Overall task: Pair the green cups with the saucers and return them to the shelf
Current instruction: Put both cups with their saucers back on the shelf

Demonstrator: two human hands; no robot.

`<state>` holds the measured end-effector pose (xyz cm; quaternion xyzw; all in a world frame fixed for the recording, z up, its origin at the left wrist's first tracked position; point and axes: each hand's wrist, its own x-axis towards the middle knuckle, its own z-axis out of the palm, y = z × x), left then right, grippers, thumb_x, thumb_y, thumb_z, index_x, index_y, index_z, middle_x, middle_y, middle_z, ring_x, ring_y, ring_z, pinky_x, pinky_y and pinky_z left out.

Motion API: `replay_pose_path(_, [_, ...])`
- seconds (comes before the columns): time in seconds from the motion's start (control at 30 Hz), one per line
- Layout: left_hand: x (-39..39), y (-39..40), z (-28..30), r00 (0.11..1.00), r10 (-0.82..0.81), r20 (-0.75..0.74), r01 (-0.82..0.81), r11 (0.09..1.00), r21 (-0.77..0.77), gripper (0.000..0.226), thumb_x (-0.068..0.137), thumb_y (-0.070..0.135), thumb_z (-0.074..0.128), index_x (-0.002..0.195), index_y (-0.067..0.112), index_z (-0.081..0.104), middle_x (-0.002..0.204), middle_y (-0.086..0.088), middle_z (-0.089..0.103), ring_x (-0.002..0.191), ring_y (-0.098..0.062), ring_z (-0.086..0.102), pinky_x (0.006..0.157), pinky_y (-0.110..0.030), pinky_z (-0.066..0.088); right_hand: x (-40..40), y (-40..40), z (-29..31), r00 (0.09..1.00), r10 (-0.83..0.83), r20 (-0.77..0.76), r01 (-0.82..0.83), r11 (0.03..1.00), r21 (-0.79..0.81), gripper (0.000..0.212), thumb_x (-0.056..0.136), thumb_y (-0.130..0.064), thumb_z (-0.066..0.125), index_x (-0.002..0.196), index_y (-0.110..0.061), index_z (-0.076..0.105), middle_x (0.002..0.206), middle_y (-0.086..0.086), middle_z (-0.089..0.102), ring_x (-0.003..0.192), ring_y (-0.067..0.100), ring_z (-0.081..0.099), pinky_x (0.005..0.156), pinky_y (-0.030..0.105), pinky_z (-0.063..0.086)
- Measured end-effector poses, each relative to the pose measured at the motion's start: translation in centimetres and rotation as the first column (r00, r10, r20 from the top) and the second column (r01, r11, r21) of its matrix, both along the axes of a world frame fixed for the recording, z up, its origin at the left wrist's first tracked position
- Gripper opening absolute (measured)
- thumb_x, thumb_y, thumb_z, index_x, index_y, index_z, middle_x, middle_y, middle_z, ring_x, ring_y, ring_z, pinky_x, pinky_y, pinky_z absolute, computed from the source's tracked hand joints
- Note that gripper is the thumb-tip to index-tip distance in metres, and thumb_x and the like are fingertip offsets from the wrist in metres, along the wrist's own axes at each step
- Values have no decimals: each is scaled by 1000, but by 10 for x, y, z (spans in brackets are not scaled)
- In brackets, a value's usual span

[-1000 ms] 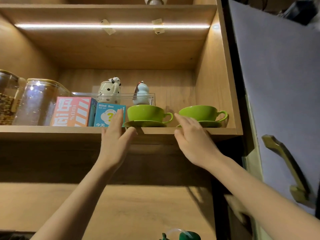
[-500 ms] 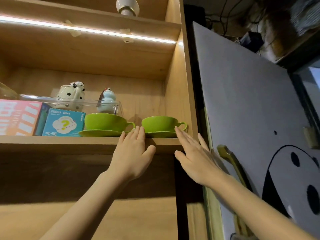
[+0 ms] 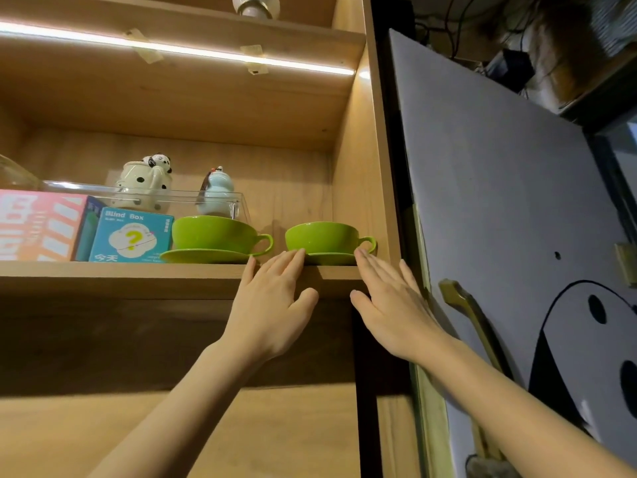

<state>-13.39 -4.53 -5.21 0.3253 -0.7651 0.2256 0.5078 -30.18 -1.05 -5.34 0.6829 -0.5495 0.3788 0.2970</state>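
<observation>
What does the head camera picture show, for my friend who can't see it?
Two green cups sit on green saucers on a wooden shelf. Both open hands, the left hand and the right hand, reach up to the right cup's saucer. Left of the cups stand a blue box and a pink box.

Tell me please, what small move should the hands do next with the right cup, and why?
Probably push the right saucer a little deeper onto the shelf. Both open hands, left and right, have their fingertips at its front rim, and it sits close to the shelf edge, with the right cup on it.
</observation>
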Motion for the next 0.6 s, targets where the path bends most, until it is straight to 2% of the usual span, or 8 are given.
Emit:
replay_pose_path(0.13, [4, -5, 0, 997, -81, -14, 81, 997, 7, 88, 59, 52, 10, 143, 27, 21, 154, 7, 23, 140, -1, 13, 116, -31, -7, -2, -1, -2, 1000, -23, -13, 23, 999, -28, 58, 98, -32, 26, 148, -24, -2, 159, -7, 2, 145, 6, -2, 116, 33, -12])
replay_pose_path(0.23, [7, -7, -1, 994, -102, 27, 102, 995, 16, 87, 60, 52, 11, 144, 29, 16, 155, 10, 16, 130, 10, 3, 115, -30, -10, -1, -2, -1, 1000, -25, 1, 25, 999, -29, 58, 97, -33, 26, 148, -23, -1, 159, -6, 3, 146, 8, 0, 116, 34, -11])
replay_pose_path(0.3, [8, -8, -2, 996, -76, 50, 75, 997, 25, 80, 66, 48, 15, 144, 29, 13, 155, 11, 14, 129, 11, 1, 115, -30, -11, 0, -2, -1, 1000, -21, 7, 21, 999, -30, 58, 97, -33, 27, 148, -23, 0, 159, -6, 4, 146, 8, 0, 117, 35, -10])
replay_pose_path(0.37, [7, -7, 0, 997, -52, 59, 50, 998, 36, 74, 72, 39, 21, 145, 28, 11, 156, 10, 12, 137, 6, 3, 115, -30, -12, -1, -3, -1, 1000, -11, 5, 11, 999, -32, 58, 97, -32, 28, 148, -23, 1, 159, -6, 6, 146, 8, 2, 118, 36, -9])
replay_pose_path(0.47, [10, -2, 2, 994, -84, 76, 79, 995, 65, 74, 73, 35, 23, 145, 26, 9, 156, 8, 10, 139, 2, 3, 113, -27, -11, -2, -2, 0, 1000, -13, -3, 13, 999, -31, 58, 97, -33, 27, 148, -22, 3, 159, -6, 9, 146, 8, 4, 119, 36, -7])
replay_pose_path(0.53, [18, 2, 2, 994, -82, 66, 81, 997, 12, 74, 74, 41, 20, 145, 26, 8, 156, 8, 8, 139, 2, 1, 112, -24, -9, -1, -2, 0, 1000, -12, 1, 12, 999, -29, 58, 97, -34, 27, 148, -22, 3, 159, -6, 9, 146, 8, 4, 119, 37, -6])
replay_pose_path(0.6, [30, 4, 0, 999, 42, 14, -40, 988, -147, 76, 72, 46, 14, 145, 25, 8, 153, 10, 0, 140, -1, -6, 113, -27, -11, 0, -2, -1, 1000, -10, 9, 10, 1000, -29, 58, 97, -33, 27, 148, -22, 2, 159, -5, 7, 146, 9, 4, 119, 37, -6])
